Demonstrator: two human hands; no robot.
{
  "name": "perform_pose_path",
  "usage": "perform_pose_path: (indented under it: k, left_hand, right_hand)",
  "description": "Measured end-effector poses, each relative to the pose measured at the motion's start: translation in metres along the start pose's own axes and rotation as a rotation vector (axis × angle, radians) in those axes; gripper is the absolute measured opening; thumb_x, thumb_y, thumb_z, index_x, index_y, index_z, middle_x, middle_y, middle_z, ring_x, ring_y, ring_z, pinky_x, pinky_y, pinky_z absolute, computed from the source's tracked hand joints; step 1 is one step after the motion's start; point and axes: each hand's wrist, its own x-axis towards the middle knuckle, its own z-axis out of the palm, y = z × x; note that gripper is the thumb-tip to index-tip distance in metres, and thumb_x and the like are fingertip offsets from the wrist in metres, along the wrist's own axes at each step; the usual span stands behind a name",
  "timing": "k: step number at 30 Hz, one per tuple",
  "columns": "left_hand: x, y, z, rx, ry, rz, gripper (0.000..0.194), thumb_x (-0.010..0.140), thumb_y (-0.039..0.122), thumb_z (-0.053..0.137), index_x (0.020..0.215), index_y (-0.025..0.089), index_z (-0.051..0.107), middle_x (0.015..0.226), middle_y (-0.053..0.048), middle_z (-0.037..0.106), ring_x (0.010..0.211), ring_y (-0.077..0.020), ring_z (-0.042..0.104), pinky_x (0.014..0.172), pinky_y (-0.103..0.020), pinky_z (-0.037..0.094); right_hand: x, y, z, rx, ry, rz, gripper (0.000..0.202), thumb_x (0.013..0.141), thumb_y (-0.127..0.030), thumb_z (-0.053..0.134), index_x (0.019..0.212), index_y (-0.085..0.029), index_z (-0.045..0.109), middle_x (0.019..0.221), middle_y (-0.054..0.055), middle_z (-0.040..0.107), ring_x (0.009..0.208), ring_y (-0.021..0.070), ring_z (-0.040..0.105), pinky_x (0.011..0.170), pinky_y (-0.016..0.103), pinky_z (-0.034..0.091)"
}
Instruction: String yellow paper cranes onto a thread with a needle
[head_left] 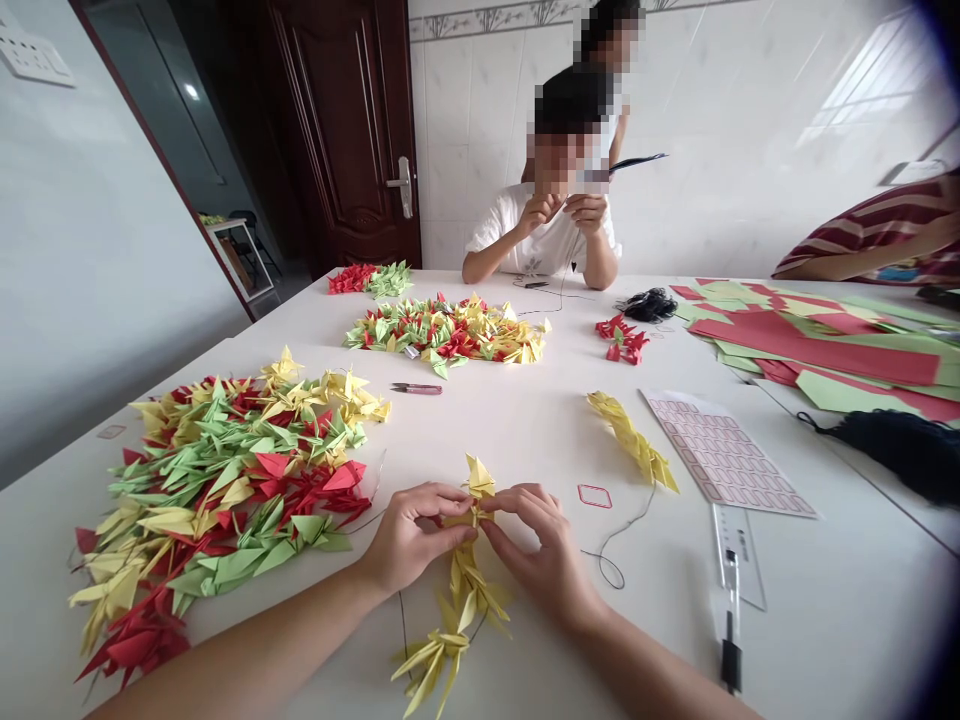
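Near the front middle of the table, my left hand (420,530) and my right hand (536,540) meet at a yellow folded paper crane (480,480). Thumb and fingers of each hand pinch it from either side, so part of it is hidden. Below the hands trails a string of yellow paper cranes (439,650), with dark thread showing beside it. To the left lies a big heap of strung red, green and yellow cranes (225,500). A stacked yellow strand (630,435) rests to the right, its thread curling on the table.
Small thread snips (416,388) lie beyond my hands, before another pile of cranes (450,335). At right are a sticker sheet (727,450), coloured paper strips (817,345), dark thread (892,450) and a pen (730,640). A person (544,235) works with thread opposite.
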Motion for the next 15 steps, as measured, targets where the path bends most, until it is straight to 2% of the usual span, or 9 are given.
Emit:
perform_pose_path:
  k: [7, 15]
  left_hand:
    - [0.0019, 0.0022, -0.0011, 0.011, 0.007, 0.050, 0.015, 0.073, 0.028, 0.074, 0.082, 0.016, 0.074, 0.098, -0.011, 0.071, 0.093, -0.0217, 0.066, 0.073, -0.027, 0.053]
    - [0.0001, 0.0027, -0.0032, 0.113, -0.062, 0.099, 0.019, 0.083, 0.022, 0.057, 0.095, 0.017, 0.071, 0.095, -0.009, 0.071, 0.084, -0.0169, 0.065, 0.069, -0.024, 0.052]
  right_hand:
    - [0.0000, 0.0002, -0.0003, -0.006, 0.030, -0.009, 0.006, 0.084, -0.021, 0.058, 0.087, -0.025, 0.062, 0.083, 0.002, 0.070, 0.081, 0.0205, 0.061, 0.074, 0.037, 0.044]
    - [-0.0006, 0.0019, 0.0004, 0.029, 0.029, -0.002, 0.007, 0.084, -0.021, 0.058, 0.087, -0.025, 0.062, 0.083, 0.002, 0.070, 0.082, 0.0206, 0.062, 0.075, 0.037, 0.044]
